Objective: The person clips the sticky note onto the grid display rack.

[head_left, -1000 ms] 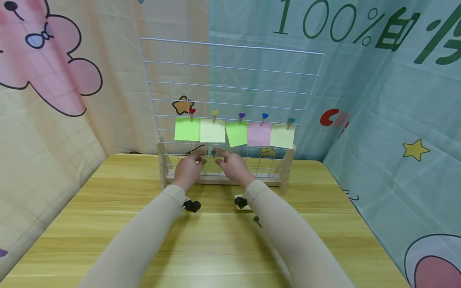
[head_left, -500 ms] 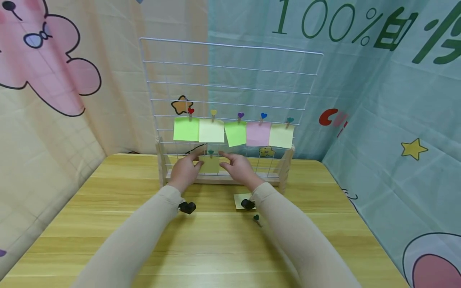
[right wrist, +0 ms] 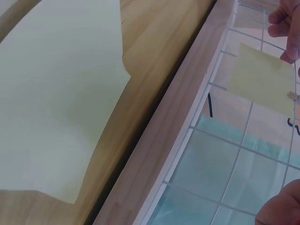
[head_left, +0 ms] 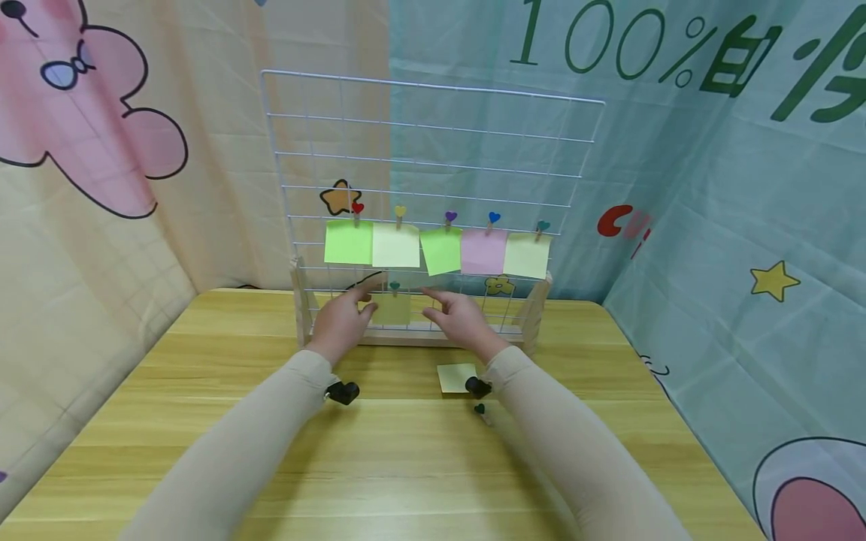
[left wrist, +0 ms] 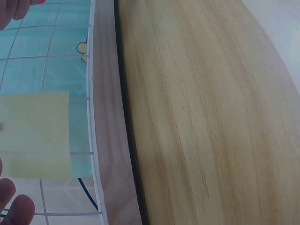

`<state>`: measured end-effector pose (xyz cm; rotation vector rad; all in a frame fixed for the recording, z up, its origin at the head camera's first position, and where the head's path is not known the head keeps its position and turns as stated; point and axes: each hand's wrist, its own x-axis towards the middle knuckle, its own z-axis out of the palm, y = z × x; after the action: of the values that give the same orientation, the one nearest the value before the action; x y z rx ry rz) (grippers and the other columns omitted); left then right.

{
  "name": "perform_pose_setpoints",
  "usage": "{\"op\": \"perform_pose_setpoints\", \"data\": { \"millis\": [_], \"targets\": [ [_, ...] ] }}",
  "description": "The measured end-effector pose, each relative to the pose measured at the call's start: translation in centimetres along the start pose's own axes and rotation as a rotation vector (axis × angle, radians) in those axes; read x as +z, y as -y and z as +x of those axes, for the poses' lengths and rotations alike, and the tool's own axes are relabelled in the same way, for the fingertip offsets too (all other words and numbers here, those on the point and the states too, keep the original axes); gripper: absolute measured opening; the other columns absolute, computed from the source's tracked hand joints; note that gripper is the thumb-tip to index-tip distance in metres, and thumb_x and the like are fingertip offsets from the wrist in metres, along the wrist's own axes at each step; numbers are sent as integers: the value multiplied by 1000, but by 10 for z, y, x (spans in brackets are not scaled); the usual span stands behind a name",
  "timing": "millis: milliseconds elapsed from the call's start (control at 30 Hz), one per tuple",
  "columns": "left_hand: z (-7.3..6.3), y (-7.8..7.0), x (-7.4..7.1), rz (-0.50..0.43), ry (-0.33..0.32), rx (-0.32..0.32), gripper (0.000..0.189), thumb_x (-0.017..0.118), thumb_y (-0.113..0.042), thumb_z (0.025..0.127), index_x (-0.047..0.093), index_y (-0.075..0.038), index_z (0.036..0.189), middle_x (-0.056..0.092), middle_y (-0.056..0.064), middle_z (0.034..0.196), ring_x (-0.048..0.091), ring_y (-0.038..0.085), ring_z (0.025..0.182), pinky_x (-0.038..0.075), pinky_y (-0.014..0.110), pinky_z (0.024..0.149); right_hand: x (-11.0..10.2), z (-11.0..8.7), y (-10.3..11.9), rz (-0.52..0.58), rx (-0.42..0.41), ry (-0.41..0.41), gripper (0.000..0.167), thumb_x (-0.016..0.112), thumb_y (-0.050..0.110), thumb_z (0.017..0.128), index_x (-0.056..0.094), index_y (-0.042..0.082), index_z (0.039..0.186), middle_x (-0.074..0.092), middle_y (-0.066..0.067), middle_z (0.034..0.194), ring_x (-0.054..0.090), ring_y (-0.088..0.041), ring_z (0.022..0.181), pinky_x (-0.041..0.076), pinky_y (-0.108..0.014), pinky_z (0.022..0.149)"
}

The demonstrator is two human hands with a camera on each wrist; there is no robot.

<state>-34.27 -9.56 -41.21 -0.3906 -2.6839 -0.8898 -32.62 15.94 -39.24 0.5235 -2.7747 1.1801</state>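
A pale yellow sticky note (head_left: 391, 309) hangs low on the white wire grid, held by a small clothespin (head_left: 395, 286) with a teal heart. My left hand (head_left: 341, 319) is at the note's left edge, index finger stretched toward the grid. In the left wrist view its fingertips (left wrist: 21, 209) sit just off the paper. My right hand (head_left: 460, 319) hovers to the right of the note, index finger pointing forward and thumb apart, holding nothing. On the table, near my right wrist, lie another pale yellow note (head_left: 455, 377) and a clothespin with a dark green heart (head_left: 479, 410).
Higher on the wire grid (head_left: 433, 86) hangs a row of several notes, green (head_left: 348, 242), pale yellow and pink (head_left: 483, 252), each under a heart clothespin. Wooden feet (head_left: 534, 319) support the grid on the wooden table (head_left: 379, 466). Printed curtains stand behind.
My right hand has drawn away from the low note to the right. My left hand has shifted slightly left. The low note and its clothespin now show fully between them.
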Motion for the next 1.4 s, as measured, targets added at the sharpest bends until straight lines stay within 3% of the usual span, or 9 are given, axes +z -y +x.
{"op": "perform_pose_setpoints", "data": {
  "millis": [167,333,567,733,867,967,1067,1167,1400],
  "targets": [
    [-2,3,-2,0,-13,-1,37,62,-32,107,65,-16,140,73,8,134,72,29,97,54,43,75,-3,-4,-3,-1,8,2,47,64,29,107,57,24,153,38,5,59,32,-11,48,32,-26,47],
    [-6,2,-5,-13,-3,-6,39,62,-32,107,64,-15,142,71,9,136,71,28,95,56,44,76,-6,-8,-6,-16,6,-2,47,65,30,107,58,22,152,38,5,59,33,-12,50,31,-26,48],
    [-12,2,-9,3,-7,36,46,65,-28,106,58,-20,151,71,14,134,70,35,114,59,53,88,-8,-11,-12,-36,-12,-11,47,65,29,106,58,20,152,42,4,60,34,-11,51,31,-26,49],
    [-15,2,-11,14,8,52,49,65,-28,106,56,-15,152,67,15,142,65,39,128,55,58,101,-10,-14,-17,-56,-34,-14,48,64,30,107,57,18,153,47,2,61,36,-12,51,32,-27,50],
    [-19,-1,-12,7,20,75,50,65,-30,105,57,-10,150,62,15,149,61,40,134,51,58,109,-11,-17,-20,-67,-45,-9,47,65,27,107,58,15,152,63,-3,77,47,-14,60,39,-28,53],
    [-21,-2,-12,15,21,105,51,66,-32,105,57,-9,149,61,15,151,59,40,136,49,58,112,-13,-21,-21,-94,-47,-5,47,65,27,106,59,12,151,72,-7,99,63,-18,80,52,-32,64],
    [-23,-4,-12,50,24,125,53,67,-35,103,58,-9,149,60,15,152,57,40,138,47,59,114,-14,-25,-21,-135,-48,-4,47,65,28,106,59,11,150,73,-11,120,68,-27,109,60,-44,87],
    [-25,-5,-12,82,34,140,56,68,-37,103,57,-9,149,58,15,153,52,41,143,43,61,117,-15,-28,-22,-182,-52,-9,47,64,30,107,59,11,150,67,-16,140,63,-35,130,53,-54,108],
    [-32,-9,-10,131,75,142,62,64,-44,103,51,-12,155,47,18,162,34,46,155,30,69,122,-15,-35,-25,-259,-59,-21,50,63,34,107,58,12,151,56,-15,155,50,-39,146,40,-57,121]
  ]
}}
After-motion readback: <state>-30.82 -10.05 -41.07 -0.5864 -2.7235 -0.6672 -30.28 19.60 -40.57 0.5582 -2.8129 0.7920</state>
